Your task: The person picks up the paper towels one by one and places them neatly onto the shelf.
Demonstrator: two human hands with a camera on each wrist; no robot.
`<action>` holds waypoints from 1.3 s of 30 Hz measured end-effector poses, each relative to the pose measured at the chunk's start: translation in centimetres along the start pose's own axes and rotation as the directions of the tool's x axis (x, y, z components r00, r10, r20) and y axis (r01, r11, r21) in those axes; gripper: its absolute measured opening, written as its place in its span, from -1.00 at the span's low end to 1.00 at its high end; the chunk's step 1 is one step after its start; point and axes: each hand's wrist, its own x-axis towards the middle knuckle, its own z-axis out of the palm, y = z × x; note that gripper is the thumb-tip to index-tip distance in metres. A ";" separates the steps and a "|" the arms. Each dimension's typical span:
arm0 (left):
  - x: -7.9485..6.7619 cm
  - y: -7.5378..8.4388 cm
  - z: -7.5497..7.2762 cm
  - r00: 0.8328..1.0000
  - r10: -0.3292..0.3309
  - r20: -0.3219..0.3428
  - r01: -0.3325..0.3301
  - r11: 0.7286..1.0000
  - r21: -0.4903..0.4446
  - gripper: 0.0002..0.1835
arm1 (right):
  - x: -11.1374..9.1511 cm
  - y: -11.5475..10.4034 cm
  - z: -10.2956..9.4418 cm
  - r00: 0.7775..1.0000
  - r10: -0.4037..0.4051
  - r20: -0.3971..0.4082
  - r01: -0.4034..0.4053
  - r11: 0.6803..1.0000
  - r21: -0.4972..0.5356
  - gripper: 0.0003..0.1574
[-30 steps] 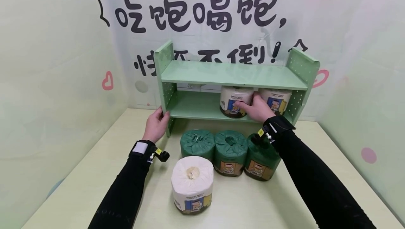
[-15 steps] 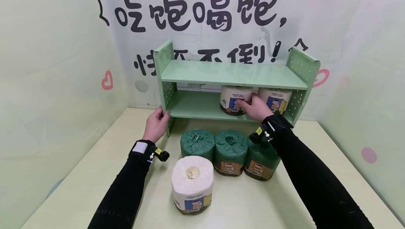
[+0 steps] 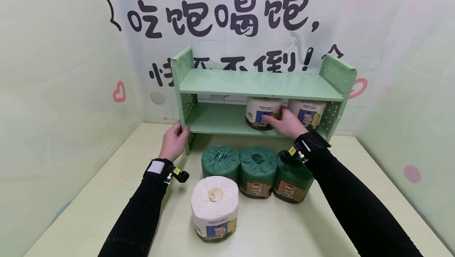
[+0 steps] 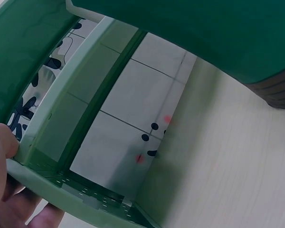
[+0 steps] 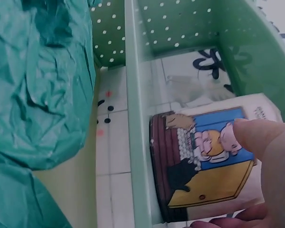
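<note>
My left hand [image 3: 172, 142] holds the left side panel of a pale green two-tier shelf [image 3: 261, 84]; in the left wrist view its fingers [image 4: 19, 209] wrap under the panel's edge. On the lower tier stands a white-wrapped toilet roll [image 3: 256, 109], gripped by my right hand [image 3: 288, 123] with the thumb on its printed front and the fingers round its right side. The right wrist view shows the cartoon print of this toilet roll [image 5: 209, 152] close up, its base by the shelf's front lip. A second white toilet roll [image 3: 314, 107] stands to its right, partly behind my hand.
Three green-wrapped toilet rolls [image 3: 257, 166] stand in a row on the table [image 3: 263, 225] before the shelf, the right one partly under my right wrist. Another white toilet roll [image 3: 215, 205] stands nearer, at front left. A printed wall [image 3: 220, 44] rises behind.
The gripped toilet roll has slid slightly deeper into the lower tier, and my right thumb has shifted a little on its front. My left hand stays on the side panel.
</note>
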 end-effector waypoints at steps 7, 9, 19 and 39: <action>-0.2 0.1 0.1 1.000 -0.005 -0.001 0.005 1.000 0.007 -0.55 | -1.9 -0.6 -0.6 1.000 0.000 0.003 -0.001 0.988 0.155 0.03; -0.1 0.2 0.1 1.000 0.001 -0.007 -0.001 1.000 0.008 -0.55 | -2.5 -0.9 -0.7 1.000 0.022 -0.008 -0.020 0.985 0.169 0.17; -0.1 -0.1 0.0 1.000 0.011 -0.013 -0.011 1.000 0.006 -0.57 | -4.9 -0.9 0.0 1.000 0.016 0.001 -0.016 0.978 0.208 0.30; -0.1 0.0 0.1 1.000 0.009 -0.016 -0.008 1.000 0.020 -0.60 | -11.6 -4.1 2.2 0.971 -0.241 0.005 0.225 0.912 0.343 -0.07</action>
